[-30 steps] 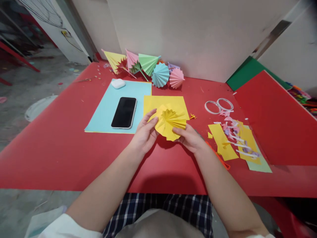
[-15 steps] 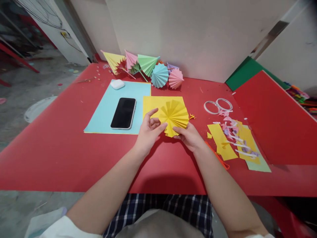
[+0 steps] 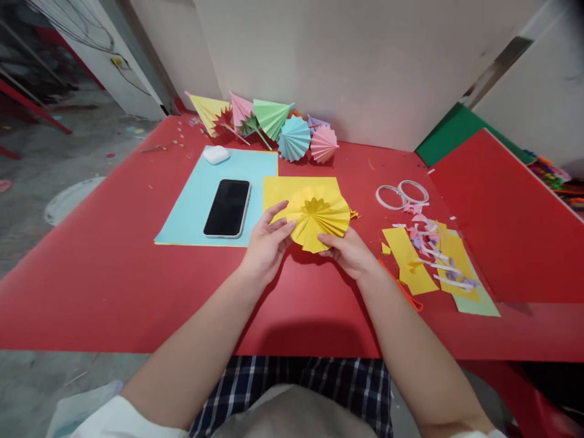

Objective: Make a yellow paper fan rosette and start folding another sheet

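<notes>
A round yellow pleated paper fan [image 3: 318, 220] is held between my two hands, just above the red table [image 3: 191, 298]. Its folds spread out from the centre, where the paper dips in shadow. My left hand [image 3: 269, 240] pinches the left edge with the thumb in front, its index finger reaching up along the side. At the lower right edge, my right hand [image 3: 344, 248] grips the fan, thumb on top and fingers mostly hidden underneath. Behind the fan lies a flat yellow paper sheet [image 3: 278, 187], partly covered by it.
A black phone [image 3: 227, 208] and a white rounded case [image 3: 216, 155] lie on light blue paper [image 3: 182, 219]. Several paper umbrellas [image 3: 294, 139] line the wall. To the right are two tape rolls [image 3: 413, 192], yellow offcuts [image 3: 410, 267], paper scraps and a red board [image 3: 511, 231].
The fan has opened into a wider, fuller disc with a shaded dip at its centre. My left hand has shifted slightly left with its edge; my right hand has stayed nearly still.
</notes>
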Demonstrator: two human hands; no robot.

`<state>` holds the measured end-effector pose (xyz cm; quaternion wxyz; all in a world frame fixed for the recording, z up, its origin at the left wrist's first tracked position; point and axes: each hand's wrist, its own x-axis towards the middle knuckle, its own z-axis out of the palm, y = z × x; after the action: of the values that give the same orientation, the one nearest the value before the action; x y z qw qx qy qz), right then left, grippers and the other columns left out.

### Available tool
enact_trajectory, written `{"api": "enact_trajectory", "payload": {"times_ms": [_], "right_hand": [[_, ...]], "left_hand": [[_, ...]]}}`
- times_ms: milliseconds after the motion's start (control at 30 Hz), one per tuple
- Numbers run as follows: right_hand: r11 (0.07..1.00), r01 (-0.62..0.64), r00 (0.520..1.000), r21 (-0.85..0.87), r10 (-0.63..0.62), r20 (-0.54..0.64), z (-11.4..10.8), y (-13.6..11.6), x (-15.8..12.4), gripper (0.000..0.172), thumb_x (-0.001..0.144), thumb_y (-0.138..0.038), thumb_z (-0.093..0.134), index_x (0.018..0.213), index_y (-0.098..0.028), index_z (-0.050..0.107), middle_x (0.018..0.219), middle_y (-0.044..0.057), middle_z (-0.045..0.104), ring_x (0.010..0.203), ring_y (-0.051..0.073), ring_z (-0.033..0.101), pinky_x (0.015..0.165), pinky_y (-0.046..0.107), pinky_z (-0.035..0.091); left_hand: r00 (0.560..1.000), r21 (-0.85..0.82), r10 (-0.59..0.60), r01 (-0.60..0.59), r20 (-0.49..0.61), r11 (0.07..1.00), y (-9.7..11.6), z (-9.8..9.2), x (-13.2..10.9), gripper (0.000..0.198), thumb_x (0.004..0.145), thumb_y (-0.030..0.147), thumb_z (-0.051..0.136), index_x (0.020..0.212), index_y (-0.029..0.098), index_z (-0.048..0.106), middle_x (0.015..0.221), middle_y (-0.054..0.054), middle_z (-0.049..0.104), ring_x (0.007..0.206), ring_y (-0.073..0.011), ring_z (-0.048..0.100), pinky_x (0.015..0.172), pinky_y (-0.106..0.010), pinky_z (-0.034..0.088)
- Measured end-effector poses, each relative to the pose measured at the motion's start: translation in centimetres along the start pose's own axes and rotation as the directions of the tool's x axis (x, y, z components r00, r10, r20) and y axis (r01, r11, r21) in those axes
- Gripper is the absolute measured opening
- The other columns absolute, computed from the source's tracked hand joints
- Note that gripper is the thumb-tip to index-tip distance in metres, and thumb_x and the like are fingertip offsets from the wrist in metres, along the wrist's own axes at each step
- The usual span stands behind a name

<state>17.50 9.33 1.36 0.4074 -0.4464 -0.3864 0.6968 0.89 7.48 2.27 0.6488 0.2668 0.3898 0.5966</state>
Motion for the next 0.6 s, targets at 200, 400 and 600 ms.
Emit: {"api": "enact_trajectory", "payload": {"times_ms": [200, 400, 600], "right_hand": [[0.999, -0.023, 0.997, 0.032, 0.021, 0.070, 0.11, -0.20, -0.28, 0.044, 0.064, -0.023, 0.072, 0.106, -0.026, 0.058, 0.107, 0.002, 0.062, 0.079, 0.014, 0.063, 0.051, 0.017, 0.053], [0.997, -0.071, 0.985, -0.027, 0.075, 0.153, 0.21, -0.33, -0.65, 0.045, 0.064, -0.026, 0.073, 0.107, -0.026, 0.059, 0.107, 0.003, 0.063, 0.083, 0.017, 0.063, 0.056, 0.023, 0.055], [0.992, 0.107, 0.993, 0.062, -0.104, -0.047, -0.64, -0.69, -0.03, 0.038, 0.066, -0.031, 0.071, 0.101, -0.024, 0.060, 0.106, 0.002, 0.063, 0.093, 0.016, 0.060, 0.082, 0.029, 0.049]], "left_hand": [[0.995, -0.161, -0.055, 0.067, 0.079, 0.985, 0.36, 0.29, 0.01, 0.040, 0.074, 0.016, 0.063, 0.112, 0.023, 0.053, 0.106, -0.003, 0.062, 0.095, -0.0148, 0.060, 0.084, -0.027, 0.047], [0.994, -0.221, -0.108, 0.103, -0.010, 0.970, 0.30, 0.55, 0.12, 0.023, 0.076, 0.016, 0.061, 0.099, 0.018, 0.058, 0.103, -0.003, 0.064, 0.090, -0.0134, 0.061, 0.081, -0.026, 0.049], [0.995, -0.103, -0.033, 0.023, -0.098, 0.994, 0.11, 0.44, 0.15, 0.021, 0.072, 0.020, 0.066, 0.092, 0.016, 0.060, 0.095, -0.003, 0.065, 0.087, -0.0140, 0.062, 0.080, -0.026, 0.049]]}}
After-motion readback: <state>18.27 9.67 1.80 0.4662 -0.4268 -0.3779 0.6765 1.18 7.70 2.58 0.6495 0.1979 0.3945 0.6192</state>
